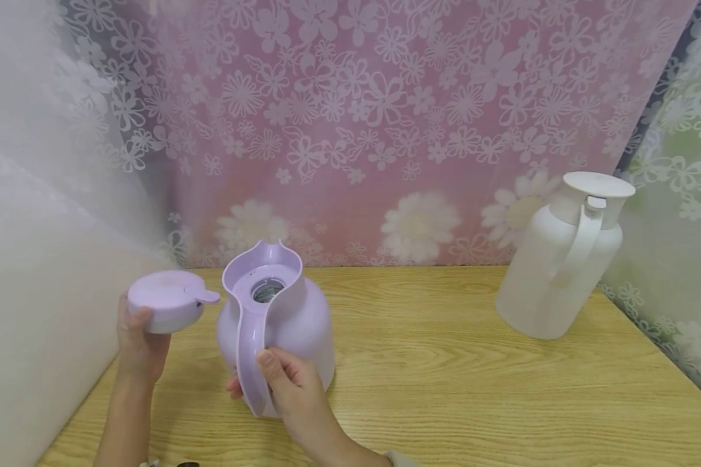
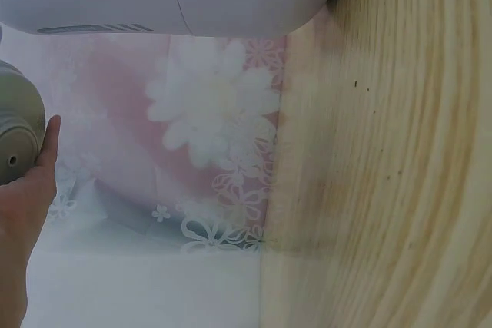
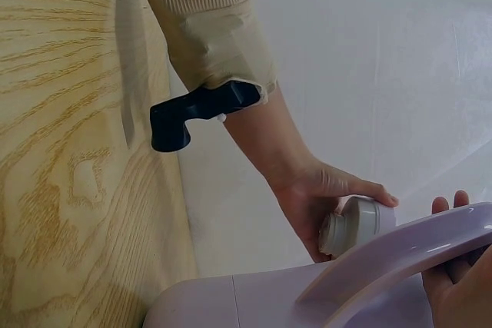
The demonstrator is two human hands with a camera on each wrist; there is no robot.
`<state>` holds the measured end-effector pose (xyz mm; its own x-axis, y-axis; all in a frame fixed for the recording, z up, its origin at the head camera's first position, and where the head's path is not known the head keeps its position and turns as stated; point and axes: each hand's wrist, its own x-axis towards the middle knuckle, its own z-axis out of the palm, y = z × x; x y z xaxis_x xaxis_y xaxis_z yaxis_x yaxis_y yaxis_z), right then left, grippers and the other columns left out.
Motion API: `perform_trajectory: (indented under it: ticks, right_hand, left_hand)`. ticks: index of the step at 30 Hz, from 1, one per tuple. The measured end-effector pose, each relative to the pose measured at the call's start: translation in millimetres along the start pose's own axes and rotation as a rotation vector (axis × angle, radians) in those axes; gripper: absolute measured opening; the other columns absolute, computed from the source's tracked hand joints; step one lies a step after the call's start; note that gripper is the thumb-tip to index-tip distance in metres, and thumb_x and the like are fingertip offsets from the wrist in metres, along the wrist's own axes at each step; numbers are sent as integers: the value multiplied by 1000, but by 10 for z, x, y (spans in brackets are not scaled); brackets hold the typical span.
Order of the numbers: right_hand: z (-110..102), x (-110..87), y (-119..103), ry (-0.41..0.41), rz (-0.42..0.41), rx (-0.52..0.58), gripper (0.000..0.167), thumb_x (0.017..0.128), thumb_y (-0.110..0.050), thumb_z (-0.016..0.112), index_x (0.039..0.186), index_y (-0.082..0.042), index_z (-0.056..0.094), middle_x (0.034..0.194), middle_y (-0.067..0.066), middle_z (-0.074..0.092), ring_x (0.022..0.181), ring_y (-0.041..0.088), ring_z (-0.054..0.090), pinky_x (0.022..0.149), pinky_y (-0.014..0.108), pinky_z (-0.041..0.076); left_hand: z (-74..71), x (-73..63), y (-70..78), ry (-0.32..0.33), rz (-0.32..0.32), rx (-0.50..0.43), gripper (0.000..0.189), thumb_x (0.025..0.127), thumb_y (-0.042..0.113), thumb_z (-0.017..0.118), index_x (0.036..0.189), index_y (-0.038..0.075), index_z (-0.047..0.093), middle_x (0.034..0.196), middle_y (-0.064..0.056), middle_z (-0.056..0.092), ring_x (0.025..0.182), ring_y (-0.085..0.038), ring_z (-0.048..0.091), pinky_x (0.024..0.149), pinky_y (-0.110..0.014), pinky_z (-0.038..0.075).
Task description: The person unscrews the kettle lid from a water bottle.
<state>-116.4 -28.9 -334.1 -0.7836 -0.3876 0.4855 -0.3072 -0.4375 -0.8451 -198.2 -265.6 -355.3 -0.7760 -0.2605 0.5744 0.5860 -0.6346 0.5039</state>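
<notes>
In the head view a lilac thermos jug (image 1: 312,318) stands on the wooden table, its round mouth uncovered. My right hand (image 1: 296,389) grips the jug's handle (image 1: 249,353), thumb on the near side. Left of the jug, my left hand (image 1: 142,347) holds the jug's lilac lid (image 1: 166,299) in the air, its small lever pointing right towards the jug. The lid's underside (image 2: 19,124), with a small hole, shows at the edge of the left wrist view. The right wrist view shows its pale stopper end (image 3: 350,230) between the left thumb and fingers.
A white jug (image 1: 552,279) with its lid on stands at the far right of the table (image 1: 432,376). Flowered pink sheeting (image 1: 350,130) hangs behind the table, with a pale wall (image 1: 41,259) at the left. A black camera mount (image 3: 204,105) sits on the left wrist.
</notes>
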Motion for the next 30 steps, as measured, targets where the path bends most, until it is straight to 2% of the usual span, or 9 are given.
perform_trajectory:
  ticks: [3, 7, 9, 14, 17, 21, 25, 28, 30]
  right_hand:
    - [4, 2, 6, 0, -4, 3, 37, 101, -17, 35, 96, 12, 57, 85, 34, 60, 79, 19, 65, 74, 35, 51]
    - [5, 0, 3, 2, 11, 12, 38, 101, -18, 35, 96, 12, 57, 86, 34, 60, 79, 17, 65, 75, 34, 51]
    - [5, -1, -1, 0, 8, 11, 38, 101, -18, 35, 97, 13, 56, 86, 34, 60, 80, 23, 65, 75, 34, 51]
    - [5, -4, -10, -4, -21, 4, 39, 101, -18, 34, 97, 15, 55, 86, 34, 60, 80, 41, 62, 74, 35, 51]
    - [4, -5, -12, -1, -6, 7, 38, 101, -17, 35, 96, 14, 56, 86, 34, 60, 80, 32, 65, 75, 35, 51]
    - [2, -5, -9, 3, 19, 16, 38, 101, -18, 35, 96, 13, 56, 87, 35, 59, 80, 19, 65, 76, 34, 51]
    - [0, -1, -9, 4, 19, 14, 38, 101, -19, 36, 95, 13, 56, 86, 35, 59, 80, 19, 65, 76, 34, 50]
    - [-2, 2, -10, 5, 24, 5, 39, 101, -19, 36, 96, 13, 56, 86, 34, 60, 80, 19, 65, 76, 34, 50]
    - [-3, 2, -9, 5, 24, 1, 38, 101, -19, 35, 96, 13, 57, 86, 34, 60, 80, 19, 65, 76, 34, 50]
  left_hand:
    - [-18, -1, 3, 15, -17, -6, 34, 79, -3, 57, 110, 6, 46, 111, -12, 50, 92, -23, 55, 74, -30, 48]
    - [-53, 14, 15, -11, -29, -19, 36, 81, -6, 55, 113, 5, 45, 114, -13, 48, 95, -24, 55, 76, -31, 49]
    - [-67, 27, 34, -28, -36, -10, 36, 82, -8, 54, 115, 5, 46, 116, -13, 46, 97, -24, 54, 78, -31, 48]
    - [-47, 74, 145, 0, -60, 187, 37, 85, -10, 51, 118, 8, 50, 119, -11, 42, 100, -21, 49, 78, -26, 48]
    - [-20, 114, 243, 21, -106, 373, 43, 86, -11, 50, 123, 10, 50, 122, -8, 39, 102, -19, 45, 76, -22, 48]
    - [9, 181, 356, -8, -165, 762, 54, 83, -9, 59, 131, 16, 48, 120, -2, 40, 100, -14, 45, 71, -17, 47]
    - [37, 262, 405, -104, -231, 1200, 62, 81, 8, 70, 136, 20, 43, 115, -3, 44, 90, -15, 47, 61, -21, 49]
    - [39, 326, 392, -209, -278, 1400, 69, 78, 23, 75, 137, 16, 40, 119, -12, 42, 88, -24, 46, 57, -30, 48]
    - [23, 371, 360, -287, -287, 1480, 73, 74, 29, 78, 135, 11, 41, 121, -19, 42, 89, -31, 45, 56, -35, 47]
